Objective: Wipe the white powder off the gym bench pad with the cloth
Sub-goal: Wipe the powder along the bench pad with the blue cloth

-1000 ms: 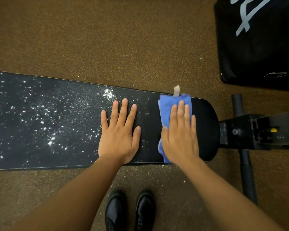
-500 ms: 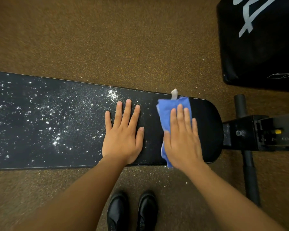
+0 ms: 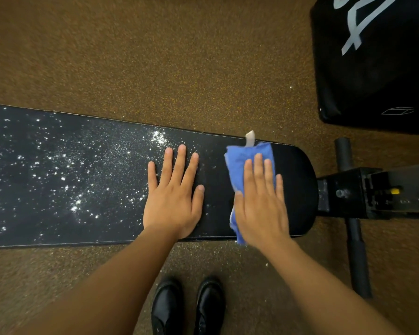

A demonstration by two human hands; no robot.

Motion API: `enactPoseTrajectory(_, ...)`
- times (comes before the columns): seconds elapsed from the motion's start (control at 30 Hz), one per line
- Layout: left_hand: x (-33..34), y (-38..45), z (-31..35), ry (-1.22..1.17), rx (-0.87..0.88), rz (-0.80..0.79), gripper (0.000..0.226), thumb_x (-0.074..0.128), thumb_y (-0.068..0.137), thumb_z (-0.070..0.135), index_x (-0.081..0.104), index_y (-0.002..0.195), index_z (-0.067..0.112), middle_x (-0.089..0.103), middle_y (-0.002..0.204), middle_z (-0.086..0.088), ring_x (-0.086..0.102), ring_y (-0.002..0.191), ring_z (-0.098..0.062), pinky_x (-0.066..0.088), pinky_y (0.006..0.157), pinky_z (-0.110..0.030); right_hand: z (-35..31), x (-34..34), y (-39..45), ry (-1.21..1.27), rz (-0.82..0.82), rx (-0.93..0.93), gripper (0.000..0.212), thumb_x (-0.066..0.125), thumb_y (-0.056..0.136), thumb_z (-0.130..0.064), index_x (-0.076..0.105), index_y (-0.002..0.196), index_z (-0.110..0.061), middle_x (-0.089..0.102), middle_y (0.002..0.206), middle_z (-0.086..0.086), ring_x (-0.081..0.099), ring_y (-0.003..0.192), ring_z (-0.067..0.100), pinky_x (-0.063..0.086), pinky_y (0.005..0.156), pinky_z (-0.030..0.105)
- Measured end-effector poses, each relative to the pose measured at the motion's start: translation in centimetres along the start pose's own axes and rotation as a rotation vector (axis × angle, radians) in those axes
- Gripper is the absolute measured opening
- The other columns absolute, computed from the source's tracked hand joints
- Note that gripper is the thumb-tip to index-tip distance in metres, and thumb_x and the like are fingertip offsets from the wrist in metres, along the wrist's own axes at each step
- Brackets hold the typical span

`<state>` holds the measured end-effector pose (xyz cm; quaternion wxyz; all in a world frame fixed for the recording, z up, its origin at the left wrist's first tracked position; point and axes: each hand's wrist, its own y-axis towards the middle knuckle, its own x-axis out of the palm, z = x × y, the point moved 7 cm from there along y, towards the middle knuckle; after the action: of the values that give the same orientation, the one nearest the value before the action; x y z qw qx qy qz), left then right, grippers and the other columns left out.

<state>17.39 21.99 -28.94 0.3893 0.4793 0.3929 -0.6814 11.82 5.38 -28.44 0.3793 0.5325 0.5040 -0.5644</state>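
Observation:
A long black bench pad (image 3: 215,184) runs from the left edge to a rounded right end. White powder (image 3: 65,175) speckles its left and middle parts; the right end looks mostly dark. My right hand (image 3: 260,199) lies flat with straight fingers on a folded blue cloth (image 3: 242,158), pressing it onto the pad near the right end. A white tag sticks up from the cloth's far edge. To the left of the cloth, my left hand (image 3: 174,192) rests flat on the pad with fingers spread.
A black metal bench frame (image 3: 373,192) with a foot bar (image 3: 356,238) joins the pad's right end. A large black padded block (image 3: 373,59) with white markings sits at the top right. Speckled brown floor surrounds the bench. My black shoes (image 3: 186,308) stand below the pad.
My right hand and the cloth have slid slightly toward the near edge of the pad. The left hand has stayed in place on the pad.

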Motion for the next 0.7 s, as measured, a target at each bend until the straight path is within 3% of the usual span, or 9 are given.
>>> enactPoseTrajectory(0.1, 0.0, 0.0, 0.0, -0.002, -0.003, 0.009, 0.064, 0.013, 0.098, 0.048, 0.004, 0.157, 0.023, -0.007, 0.165, -0.002, -0.015, 0.150, -0.023, -0.004, 0.119, -0.054, -0.3, -0.9, 4.2, 0.063, 0.030, 0.182, 0.068, 0.025, 0.097, -0.035, 0.008, 0.155, -0.005, 0.001, 0.164, 0.016, -0.002, 0.151, 0.032, 0.006, 0.121, 0.052)
enactPoseTrajectory(0.33, -0.1, -0.1, -0.1, -0.032, -0.002, 0.039, 0.064, 0.019, 0.097, 0.046, 0.013, 0.157, 0.022, -0.002, 0.165, -0.001, -0.011, 0.150, -0.021, -0.006, 0.119, -0.051, -5.2, -0.3, 3.2, 0.046, 0.014, -0.067, 0.069, 0.012, 0.094, -0.037, 0.008, 0.155, -0.007, 0.002, 0.164, 0.015, -0.003, 0.151, 0.029, 0.006, 0.121, 0.050)
enactPoseTrajectory(0.7, -0.4, 0.0, -0.2, -0.059, -0.005, 0.015, 0.066, 0.013, 0.096, 0.049, 0.008, 0.157, 0.024, -0.006, 0.164, 0.000, -0.015, 0.150, -0.021, -0.008, 0.119, -0.051, -5.6, -0.5, 2.8, 0.045, 0.039, -0.006, 0.069, 0.020, 0.094, -0.037, 0.010, 0.155, -0.007, 0.005, 0.164, 0.015, 0.002, 0.151, 0.030, 0.009, 0.121, 0.051)
